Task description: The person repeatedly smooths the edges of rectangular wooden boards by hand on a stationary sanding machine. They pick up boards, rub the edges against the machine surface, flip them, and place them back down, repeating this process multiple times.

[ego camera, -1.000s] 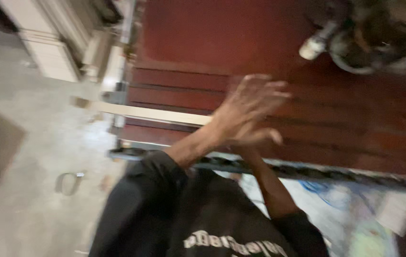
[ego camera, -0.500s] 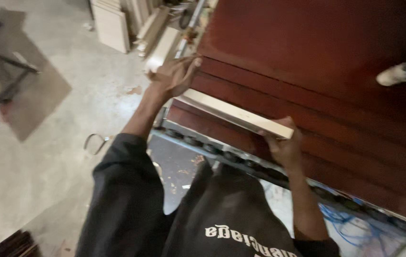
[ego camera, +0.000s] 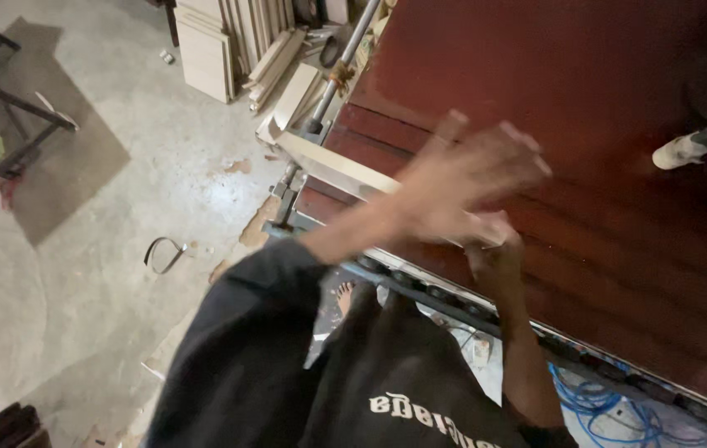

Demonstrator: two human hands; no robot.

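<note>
A pale wooden plank (ego camera: 328, 163) lies slantwise across the near-left corner of a dark red work surface (ego camera: 552, 75). My right hand (ego camera: 496, 259) grips the plank's right end at the surface's edge. My left hand (ego camera: 471, 172) is a blur above the plank's right half, with its fingers spread and nothing in it. Both arms wear black sleeves, and my black shirt fills the bottom of the view.
A metal rail (ego camera: 420, 290) runs along the surface's near edge. Cut boards (ego camera: 221, 50) are stacked on the concrete floor at the top. A black metal frame (ego camera: 5, 108) stands at left. A bent strap (ego camera: 167, 249) lies on the floor, blue cable (ego camera: 602, 406) at lower right.
My left hand has left the plank's left end and swept right over it. The right hand still holds the plank's right end. The view has shifted slightly.
</note>
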